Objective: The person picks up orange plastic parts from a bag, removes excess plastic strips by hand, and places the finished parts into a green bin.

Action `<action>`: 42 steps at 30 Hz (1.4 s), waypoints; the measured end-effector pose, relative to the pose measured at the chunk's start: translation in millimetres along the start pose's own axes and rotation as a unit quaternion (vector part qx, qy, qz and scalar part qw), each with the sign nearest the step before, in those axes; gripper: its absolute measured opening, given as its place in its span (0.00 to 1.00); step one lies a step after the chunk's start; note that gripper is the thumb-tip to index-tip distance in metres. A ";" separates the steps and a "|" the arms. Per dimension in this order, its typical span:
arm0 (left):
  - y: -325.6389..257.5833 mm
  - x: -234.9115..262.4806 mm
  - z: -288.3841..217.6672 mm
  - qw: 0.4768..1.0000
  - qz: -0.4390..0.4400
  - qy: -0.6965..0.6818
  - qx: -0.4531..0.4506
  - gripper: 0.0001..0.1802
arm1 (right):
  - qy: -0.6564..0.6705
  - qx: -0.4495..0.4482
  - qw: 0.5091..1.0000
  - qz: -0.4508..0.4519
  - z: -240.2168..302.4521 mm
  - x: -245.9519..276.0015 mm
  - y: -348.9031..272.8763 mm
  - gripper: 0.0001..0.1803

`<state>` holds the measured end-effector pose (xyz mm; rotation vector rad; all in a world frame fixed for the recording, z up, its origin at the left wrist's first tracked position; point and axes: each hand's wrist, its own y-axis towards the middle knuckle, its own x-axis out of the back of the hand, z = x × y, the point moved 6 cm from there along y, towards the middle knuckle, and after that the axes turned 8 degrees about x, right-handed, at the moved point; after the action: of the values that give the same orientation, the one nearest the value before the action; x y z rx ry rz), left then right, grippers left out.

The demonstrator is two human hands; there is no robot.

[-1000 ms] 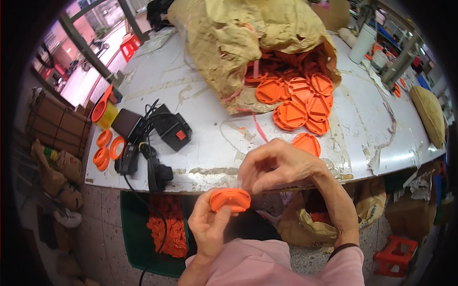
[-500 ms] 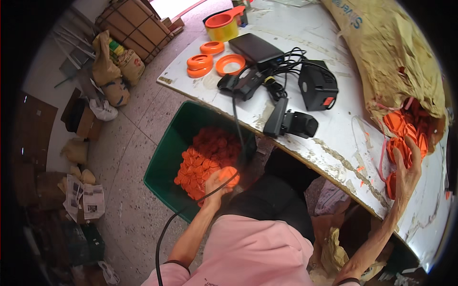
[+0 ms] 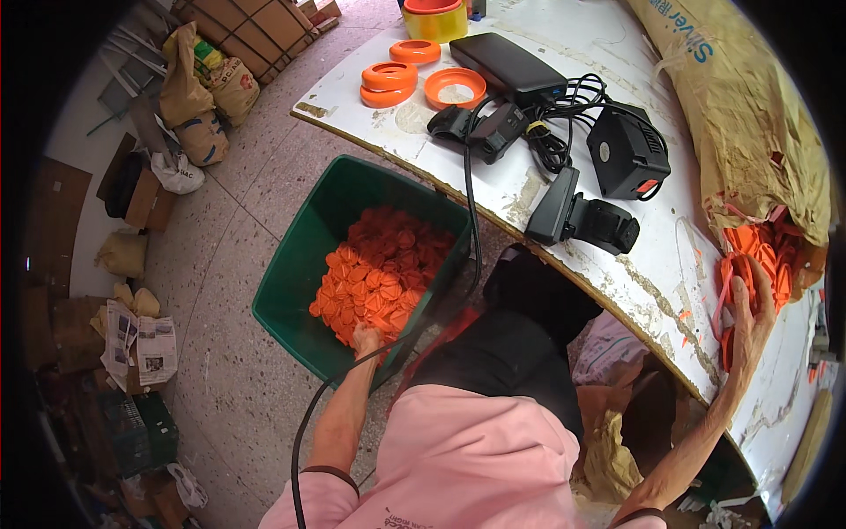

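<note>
My left hand (image 3: 367, 339) is down at the near edge of a heap of flat orange plastic discs (image 3: 368, 280) in a green bin (image 3: 291, 264). Orange pieces cover its fingertips, so its grip is hidden. On the right, my right hand (image 3: 749, 309) reaches over the table to the mouth of a tan woven sack (image 3: 749, 123). Its fingers are apart and rest against the orange discs (image 3: 775, 256) spilling from that mouth. Whether any disc is gripped there does not show.
On the white worn table (image 3: 493, 198) lie orange rings (image 3: 454, 86), a black box (image 3: 508, 66), tangled cables, a black charger-like block (image 3: 627, 152) and a black strapped device (image 3: 582, 216). A yellow cup (image 3: 436, 22) stands behind. A black cable (image 3: 304, 432) crosses my left forearm.
My left hand has gone from holding an orange disc above the bin down and left into the heap. My right hand has closed in on the discs at the sack. The view has shifted slightly.
</note>
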<state>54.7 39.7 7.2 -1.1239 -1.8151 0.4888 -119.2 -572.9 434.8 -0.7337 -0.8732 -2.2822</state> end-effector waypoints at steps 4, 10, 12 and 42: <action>-10.9 -26.9 -10.1 0.986 0.110 0.008 -0.126 0.33 | -0.020 0.022 0.999 -0.044 -1.1 18.1 -0.2 0.19; -173.7 -22.9 -81.1 0.870 0.282 0.183 -0.360 0.23 | 0.081 0.004 0.988 -0.133 -6.5 15.1 1.1 0.19; -250.2 -18.8 -113.2 0.806 0.263 0.245 -0.471 0.24 | 0.332 -0.058 0.932 -0.134 -9.3 14.0 -0.2 0.19; -546.6 -158.2 -192.9 0.638 0.670 0.007 -0.381 0.24 | 0.508 -0.059 0.827 0.234 38.2 -10.8 -21.8 0.32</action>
<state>-22.2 -395.7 414.1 -3.0340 -0.7476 0.4716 -116.0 -528.6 443.1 0.2641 -0.0178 -1.8583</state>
